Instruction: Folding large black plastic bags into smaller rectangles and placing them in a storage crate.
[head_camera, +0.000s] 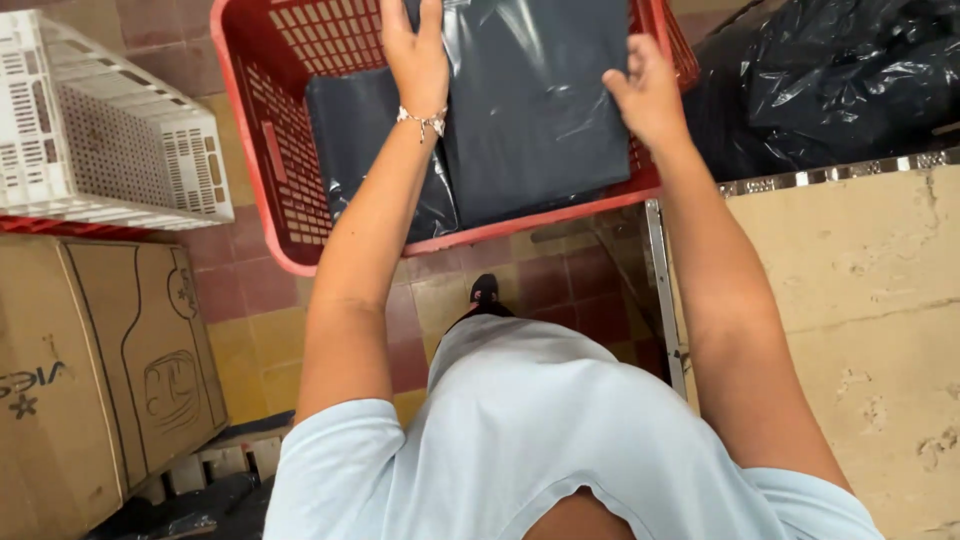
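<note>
In red mesh crate (275, 150), both hands (415, 50) flat on glossy pkg (535, 110).

Two flat dark grey plastic packages lie in a red crate (270, 150): a larger package (535, 110) on top at centre, a smaller package (350, 130) beneath to its left. A brown cardboard box (90, 370) with dark printed outlines stands lower left.

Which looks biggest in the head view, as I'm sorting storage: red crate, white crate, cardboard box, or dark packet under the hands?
1. Red crate
2. Cardboard box, nearer the camera, so unsure
3. White crate, cut off at the edge
4. Dark packet
</note>
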